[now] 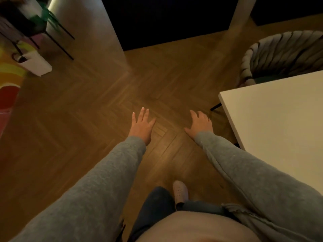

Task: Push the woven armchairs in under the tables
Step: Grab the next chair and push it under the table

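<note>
Both arms reach forward and down in grey sleeves [97, 180] over a herringbone wood floor [97, 105]. The left hand [142, 125] is spread flat, palm down, its fingers [143, 113] straight and released, holding nothing. The right hand [201, 124] is likewise loose, its fingers [194, 114] only slightly bent and grasping nothing; it hangs just beside the near corner of the white bench [279, 116] without touching it.

The armchair [283, 53], grey with thick woven bands across its curved back, stands at the far side of the bench at upper right. The bench top hides the front of its seat, so how far in it sits cannot be told. Both hands are well apart from it.

A pale shoe [180, 191] and a dark trouser leg [155, 206] show below the hands. At the left edge lies a bright rug [8, 81], with a white object [35, 62] by it and a blurred black-legged frame [59, 37] beyond. A pale pillar [87, 25] rises at top centre.
</note>
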